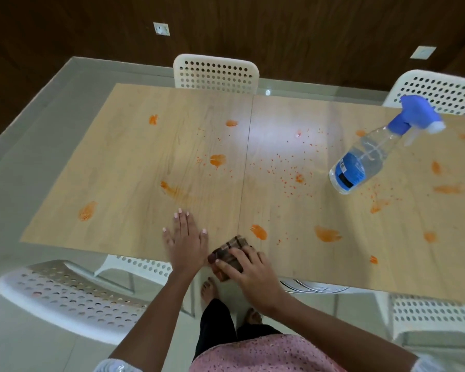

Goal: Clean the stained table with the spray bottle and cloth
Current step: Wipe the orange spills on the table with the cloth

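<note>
A light wooden table (134, 162) carries several orange stains, such as one smear (217, 160) near the middle and many small specks to its right. My left hand (184, 237) lies flat on the tabletop near the front edge, fingers straight. Beside it, my right hand (249, 275) holds a folded brown checked cloth (230, 252) with curled fingers, pressing it onto the table's front edge. A clear spray bottle (371, 154) with a blue trigger head and blue label stands on the right part of the table, apart from both hands.
White perforated chairs surround the table: one at the far side (215, 73), one at the far right (440, 89), one at the near left (65, 288) and one at the near right (430, 315). My bare feet (208, 287) stand on the pale tiled floor below the front edge.
</note>
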